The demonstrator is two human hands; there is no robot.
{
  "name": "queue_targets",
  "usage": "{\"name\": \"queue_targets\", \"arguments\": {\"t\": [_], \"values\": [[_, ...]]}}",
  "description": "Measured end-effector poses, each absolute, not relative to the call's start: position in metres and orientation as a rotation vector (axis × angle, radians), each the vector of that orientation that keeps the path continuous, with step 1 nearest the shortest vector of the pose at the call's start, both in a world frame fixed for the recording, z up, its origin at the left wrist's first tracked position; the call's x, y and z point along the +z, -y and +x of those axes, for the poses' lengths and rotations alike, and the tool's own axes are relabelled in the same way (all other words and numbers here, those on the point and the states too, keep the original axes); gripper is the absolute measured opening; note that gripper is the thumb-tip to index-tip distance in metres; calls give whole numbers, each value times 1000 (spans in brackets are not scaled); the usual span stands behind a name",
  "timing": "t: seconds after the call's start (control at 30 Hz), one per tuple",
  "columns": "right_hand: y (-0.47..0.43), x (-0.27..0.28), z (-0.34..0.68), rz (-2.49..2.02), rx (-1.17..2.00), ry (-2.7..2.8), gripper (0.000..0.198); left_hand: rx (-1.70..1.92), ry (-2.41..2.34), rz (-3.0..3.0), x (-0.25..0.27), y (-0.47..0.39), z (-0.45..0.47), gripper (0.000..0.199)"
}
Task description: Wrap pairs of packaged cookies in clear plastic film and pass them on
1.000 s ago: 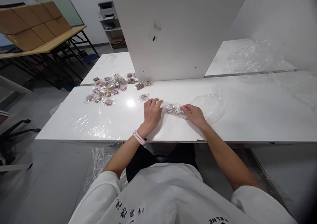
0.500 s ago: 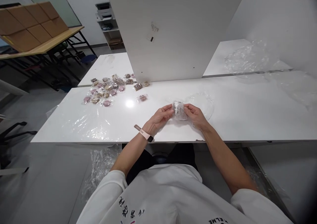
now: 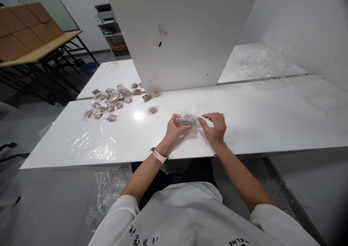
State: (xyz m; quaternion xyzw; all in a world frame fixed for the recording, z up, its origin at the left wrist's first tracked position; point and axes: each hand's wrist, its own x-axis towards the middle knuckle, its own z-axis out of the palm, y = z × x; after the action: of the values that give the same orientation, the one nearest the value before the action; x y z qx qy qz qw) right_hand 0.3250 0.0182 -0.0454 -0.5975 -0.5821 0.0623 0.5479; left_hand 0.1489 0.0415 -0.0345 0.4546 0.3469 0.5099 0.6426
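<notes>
A small bundle in clear plastic wrap (image 3: 187, 120) is held just above the white table. My left hand (image 3: 174, 128) is closed around its left side, thumb in front and fingers behind. What lies inside the crinkled plastic cannot be made out. At the bundle's right end, my right hand (image 3: 214, 128) bends thumb and forefinger into a loop, their tips close together at the loose edge of the plastic. To the left lies a single wrapped pinkish cookie-like piece (image 3: 153, 110), apart from a pile of similar wrapped pieces (image 3: 111, 99).
An upright white panel (image 3: 179, 39) stands behind the white table (image 3: 258, 123). Loose clear film (image 3: 95, 141) covers the table's front left, and more crumpled film (image 3: 266, 61) sits at the back right. Cardboard boxes (image 3: 27, 30) stand on a wooden table further left.
My left hand has wrapped further around the bundle, which is turned and slightly left of before. My right hand has drawn away from its body to the plastic's edge. The view has shifted.
</notes>
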Motion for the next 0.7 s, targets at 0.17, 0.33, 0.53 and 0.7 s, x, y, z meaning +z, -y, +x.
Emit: {"name": "queue_targets", "arguments": {"t": [0.17, 0.33, 0.53, 0.7], "values": [[0, -53, 317, -1470, 838, 1294, 48, 1542, -916, 1666, -44, -36, 150, 33], [-26, -45, 337, -1112, 1553, 818, 66, 1367, -718, 2293, -56, -31, 149, 23], [-43, -37, 349, -954, 1618, 850, 50, 857, -805, 2184, -47, -31, 147, 29], [-33, -45, 345, -1027, 1437, 1145, 41, 869, -860, 1628, -34, -35, 150, 28]]}}
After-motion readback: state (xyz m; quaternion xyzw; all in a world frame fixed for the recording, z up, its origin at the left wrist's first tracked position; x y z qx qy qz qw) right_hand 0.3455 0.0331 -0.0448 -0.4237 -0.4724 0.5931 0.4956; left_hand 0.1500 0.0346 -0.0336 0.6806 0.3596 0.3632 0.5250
